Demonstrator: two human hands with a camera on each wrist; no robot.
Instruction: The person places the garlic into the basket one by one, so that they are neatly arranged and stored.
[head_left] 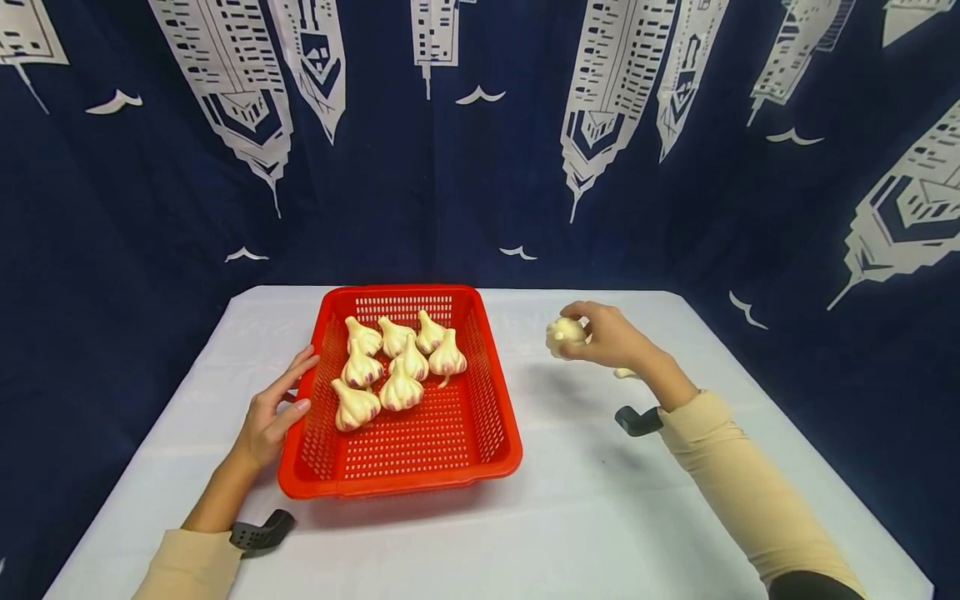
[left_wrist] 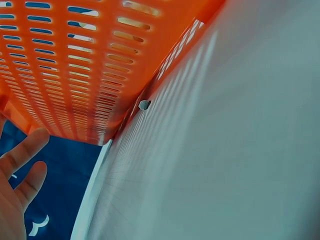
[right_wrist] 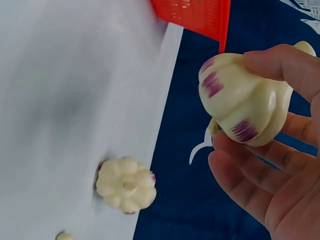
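Note:
A red perforated basket (head_left: 408, 479) stands on the table at left of centre, with several white garlic bulbs (head_left: 401, 387) with purple marks inside, gathered toward its left and back. Along the basket's left rim lies my left hand (head_left: 264, 421), fingers extended and touching its side. In the left wrist view the same hand (left_wrist: 20, 180) shows beside the orange-looking basket wall. My right hand (head_left: 611, 337) holds a garlic bulb (head_left: 566, 335) above the table, right of the basket. The right wrist view shows this garlic bulb (right_wrist: 245, 102) pinched between thumb and fingers.
Below the right hand, another garlic bulb (right_wrist: 126, 185) lies on the white table (head_left: 600, 517). Part of a further pale piece (right_wrist: 65, 236) shows at that view's bottom edge. A dark blue curtain (head_left: 450, 183) with printed white buildings hangs behind the table.

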